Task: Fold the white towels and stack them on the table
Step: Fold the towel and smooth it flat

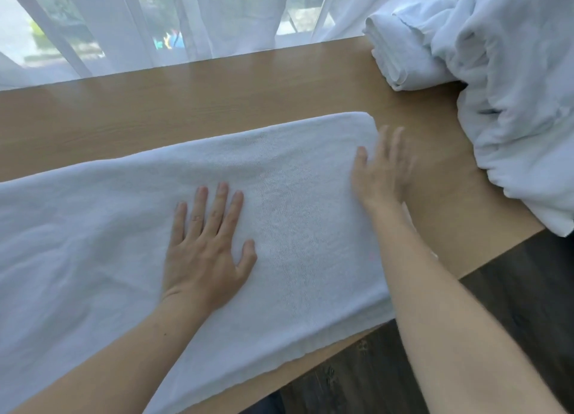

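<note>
Wooden table [217,81]: both flat palms, left hand [206,252] and right hand [380,172], press an unlabelled white towel [295,227].

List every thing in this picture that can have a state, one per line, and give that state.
Spread towel: laid flat and long across the table, partly folded.
Left hand: open, palm flat on the spread towel.
Right hand: open, blurred, at the spread towel's right end.
Folded towel: folded, at the table's far right.
Crumpled towels: unfolded heap beside it.
Curtain: drawn, sheer.
</note>
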Motion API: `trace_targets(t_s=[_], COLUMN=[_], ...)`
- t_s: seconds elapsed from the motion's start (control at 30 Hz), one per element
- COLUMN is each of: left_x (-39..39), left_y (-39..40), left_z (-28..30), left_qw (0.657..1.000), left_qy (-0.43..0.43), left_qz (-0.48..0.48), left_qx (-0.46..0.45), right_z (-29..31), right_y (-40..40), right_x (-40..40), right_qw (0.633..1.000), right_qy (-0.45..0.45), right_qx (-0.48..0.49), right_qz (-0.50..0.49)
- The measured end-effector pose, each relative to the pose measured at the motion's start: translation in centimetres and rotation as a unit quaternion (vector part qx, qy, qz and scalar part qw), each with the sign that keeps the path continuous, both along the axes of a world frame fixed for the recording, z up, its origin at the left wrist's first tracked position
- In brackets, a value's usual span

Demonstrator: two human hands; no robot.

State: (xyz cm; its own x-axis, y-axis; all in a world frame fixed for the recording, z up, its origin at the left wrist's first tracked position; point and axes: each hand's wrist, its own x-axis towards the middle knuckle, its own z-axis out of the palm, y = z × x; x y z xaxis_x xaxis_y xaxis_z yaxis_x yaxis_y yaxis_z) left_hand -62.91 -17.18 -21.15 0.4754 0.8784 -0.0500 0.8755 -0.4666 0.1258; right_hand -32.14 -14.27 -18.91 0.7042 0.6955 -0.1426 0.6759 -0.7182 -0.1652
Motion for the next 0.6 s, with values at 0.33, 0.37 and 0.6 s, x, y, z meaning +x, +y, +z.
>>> trace_targets(t_s=[0.33, 0.37, 0.6], left_x=[-0.1, -0.1, -0.1], left_y=[-0.1, -0.1, -0.1], left_z=[0.1, 0.1, 0.0], left_qw=[1.000, 1.000, 1.000], left_qy=[-0.005, -0.008, -0.008], left_qz=[0.001, 0.003, 0.005], left_qx=[-0.001, 0.000, -0.001], right_z=[-1.8, -1.8, -0.6], right_y=[-8.2, -9.2, -14.5], right_x=[-9.2, -7.0, -0.3], right_qw=[0.979, 0.984, 1.000], right_qy=[-0.008, -0.016, -0.008], right_qx=[0.019, 0.003, -0.007], right_qz=[0.204, 0.177, -0.020])
